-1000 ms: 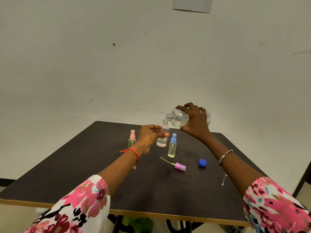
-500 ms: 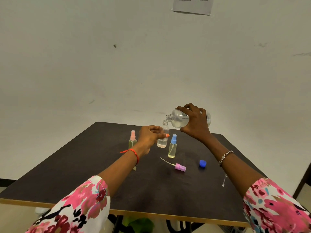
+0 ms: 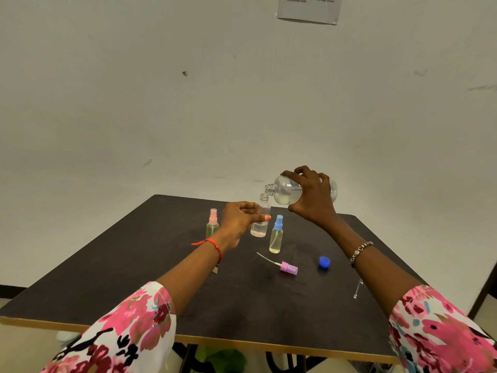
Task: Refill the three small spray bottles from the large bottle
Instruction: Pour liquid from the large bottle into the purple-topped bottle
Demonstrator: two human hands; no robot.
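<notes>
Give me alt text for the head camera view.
A right hand tips a large clear bottle over the open neck of a small bottle that the left hand holds upright on a dark table. A pink-capped bottle and a blue-capped bottle stand either side; a purple spray top and a blue cap lie nearer.

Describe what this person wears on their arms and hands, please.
Both forearms are bare below loose white sleeves printed with pink, red and black flowers, the left sleeve and the right sleeve. A thin red thread bracelet circles the left wrist, a silver beaded bracelet the right. The left hand shows one orange-painted nail.
</notes>
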